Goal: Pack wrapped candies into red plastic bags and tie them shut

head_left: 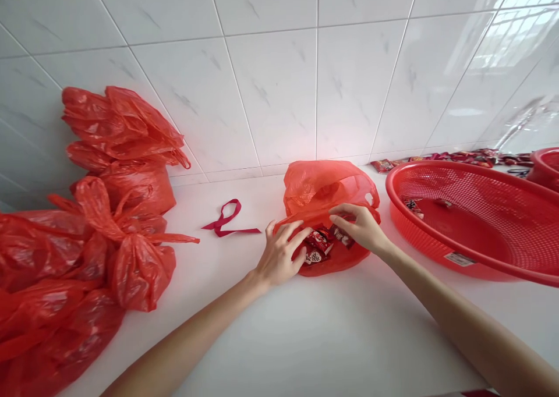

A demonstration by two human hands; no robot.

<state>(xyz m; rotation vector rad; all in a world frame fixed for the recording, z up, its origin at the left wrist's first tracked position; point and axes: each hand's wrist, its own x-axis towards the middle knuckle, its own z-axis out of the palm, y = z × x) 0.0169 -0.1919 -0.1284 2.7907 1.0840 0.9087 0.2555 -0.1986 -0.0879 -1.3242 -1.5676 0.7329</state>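
An open red plastic bag [323, 187] lies on the white counter at the middle, with small red wrapped sweets [318, 243] showing in its mouth. My left hand [279, 254] grips the bag's near-left edge, fingers curled over it. My right hand [360, 225] pinches the bag's rim on the right side, just above the sweets. Both forearms reach in from the bottom of the view.
A heap of tied red plastic bags [117, 211] fills the left side. A dark red ribbon [227, 218] lies on the counter between them and the open bag. A large red mesh basket [476, 222] stands at right, more sweets [437, 159] behind it along the tiled wall.
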